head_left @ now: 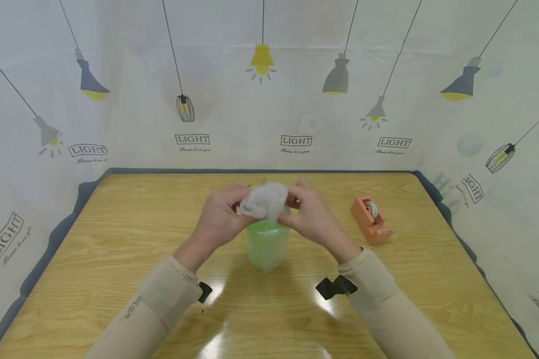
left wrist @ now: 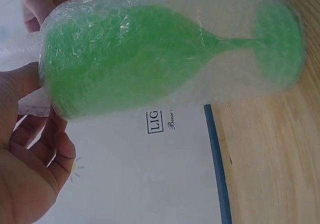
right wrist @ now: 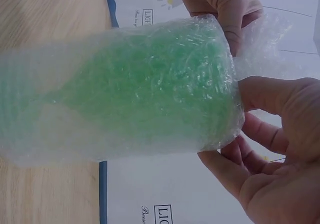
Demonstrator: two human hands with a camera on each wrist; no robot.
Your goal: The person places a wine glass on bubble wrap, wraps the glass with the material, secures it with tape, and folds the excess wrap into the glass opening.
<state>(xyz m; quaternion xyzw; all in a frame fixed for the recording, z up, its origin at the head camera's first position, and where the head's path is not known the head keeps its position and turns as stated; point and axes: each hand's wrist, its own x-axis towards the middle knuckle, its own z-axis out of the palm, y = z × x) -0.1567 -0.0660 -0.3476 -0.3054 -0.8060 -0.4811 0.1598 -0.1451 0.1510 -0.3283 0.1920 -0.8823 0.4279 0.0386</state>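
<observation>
A green goblet (head_left: 265, 244) stands upright on the table, wrapped in clear bubble wrap (head_left: 265, 198) whose loose end bunches above its rim. In the left wrist view, the goblet's bowl, thin stem and round foot (left wrist: 280, 44) show through the wrap. My left hand (head_left: 222, 212) pinches the wrap at the left of the top, thumb toward the rim. Opposite it, my right hand (head_left: 312, 214) pinches the wrap at the right side. The right wrist view shows the right thumb (right wrist: 265, 94) against the wrapped rim, with the fingers curled below it.
An orange tape dispenser (head_left: 370, 219) with a roll of clear tape stands to the right of the goblet on the wooden table (head_left: 130, 239). A white sheet printed with lamps (head_left: 233, 114) rises behind the table and along both sides.
</observation>
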